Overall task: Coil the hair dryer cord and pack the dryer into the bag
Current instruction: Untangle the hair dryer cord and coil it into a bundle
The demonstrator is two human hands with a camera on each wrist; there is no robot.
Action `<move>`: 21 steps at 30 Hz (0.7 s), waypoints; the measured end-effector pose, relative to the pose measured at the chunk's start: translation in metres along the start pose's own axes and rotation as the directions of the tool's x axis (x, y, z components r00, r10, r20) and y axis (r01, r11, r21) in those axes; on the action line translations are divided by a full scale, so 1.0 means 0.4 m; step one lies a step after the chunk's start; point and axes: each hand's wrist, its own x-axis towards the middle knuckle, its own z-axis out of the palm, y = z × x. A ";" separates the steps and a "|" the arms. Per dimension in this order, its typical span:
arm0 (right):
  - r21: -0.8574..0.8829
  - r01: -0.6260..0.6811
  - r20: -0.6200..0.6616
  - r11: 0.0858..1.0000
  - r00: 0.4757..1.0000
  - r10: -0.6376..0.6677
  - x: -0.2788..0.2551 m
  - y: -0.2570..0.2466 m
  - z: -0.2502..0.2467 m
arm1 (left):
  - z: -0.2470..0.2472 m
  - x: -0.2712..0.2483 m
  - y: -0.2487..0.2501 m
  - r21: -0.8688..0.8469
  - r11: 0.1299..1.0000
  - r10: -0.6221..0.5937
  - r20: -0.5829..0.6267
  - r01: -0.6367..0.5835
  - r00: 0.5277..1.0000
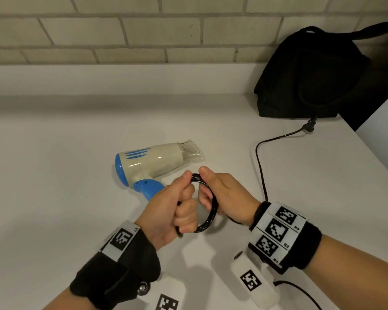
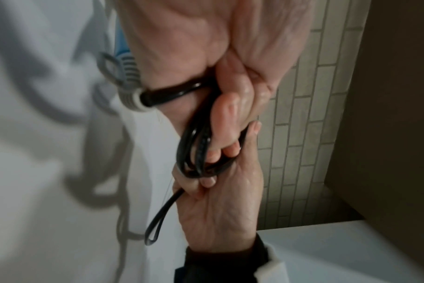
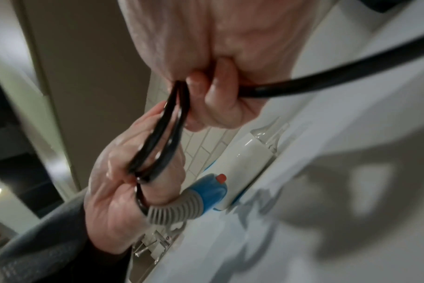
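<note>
A cream and blue hair dryer (image 1: 152,163) lies on its side on the white counter (image 1: 54,175), nozzle pointing right. Its black cord is wound into a small coil (image 1: 207,217) held just in front of the handle. My left hand (image 1: 177,209) grips the left side of the coil in a fist. My right hand (image 1: 220,191) grips the right side, thumb on top. The loose cord (image 1: 261,171) runs from my right wrist back to the plug (image 1: 309,126) near the black bag (image 1: 314,72). The grey strain relief (image 3: 174,208) shows by my left palm.
The black bag stands at the back right against the brick wall (image 1: 121,30), its strap sticking out to the right. The counter's right edge (image 1: 367,139) runs diagonally past the plug. A thin black cable (image 1: 300,289) trails from my right wrist band.
</note>
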 end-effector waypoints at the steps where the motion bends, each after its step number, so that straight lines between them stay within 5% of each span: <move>1: 0.010 -0.003 0.013 1.000 1.000 0.003 0.002 -0.001 -0.002 | 0.001 -0.001 0.000 -0.004 1.000 0.003 -0.004 -0.003 1.000; 5: -0.039 -0.068 0.123 0.997 0.990 0.072 -0.001 0.017 -0.046 | -0.006 -0.010 0.017 -0.073 0.995 0.061 -0.026 -0.062 0.998; 7: -0.345 -0.084 0.175 0.935 0.973 0.152 -0.016 0.040 -0.084 | -0.019 -0.013 0.044 -0.218 0.969 0.115 -0.032 -0.119 0.993; 10: -0.814 0.006 0.097 0.581 0.987 0.126 -0.042 0.053 -0.133 | -0.041 -0.014 0.077 -0.382 0.898 0.209 -0.071 -0.220 0.975; 13: -0.927 0.099 0.063 0.362 0.992 -0.112 -0.046 0.046 -0.135 | -0.032 -0.009 0.081 -0.375 0.858 0.308 -0.168 -0.350 0.936; 17: -0.962 0.212 0.190 0.175 0.973 -0.132 -0.050 0.007 -0.057 | 0.032 0.003 0.060 0.010 0.909 0.413 -0.145 -0.416 0.899; 19: -0.954 0.264 0.225 0.142 0.943 -0.244 -0.055 -0.007 -0.026 | 0.059 0.009 0.035 0.371 0.835 0.461 -0.066 -0.407 0.885; 21: -0.942 0.306 0.245 0.140 0.908 -0.340 -0.060 -0.025 -0.019 | 0.068 0.010 0.010 0.544 0.729 0.486 0.017 -0.416 0.874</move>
